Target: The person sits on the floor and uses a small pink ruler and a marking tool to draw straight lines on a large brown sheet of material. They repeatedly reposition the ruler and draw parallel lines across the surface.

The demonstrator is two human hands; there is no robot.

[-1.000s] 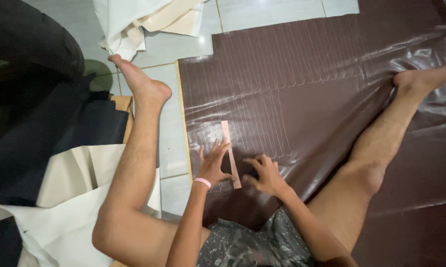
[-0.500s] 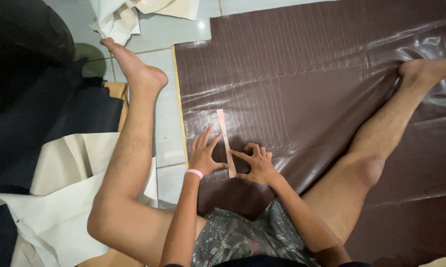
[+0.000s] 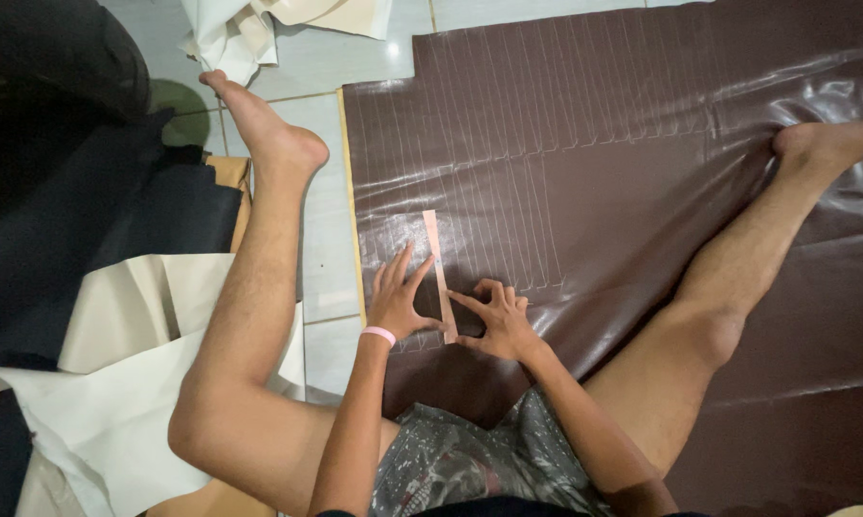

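Pink template strip (image 3: 439, 273), thin, light and probably slippery on the glossy brown leatherette sheet (image 3: 594, 163), lies pinned between the spread-open left hand (image 3: 399, 304) and right hand (image 3: 498, 318), fingertips pressing flat.

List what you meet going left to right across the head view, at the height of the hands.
Cream sheet → bent leg → bare floor tile → left hand → pale strip template → right hand → other leg → brown leather sheet.
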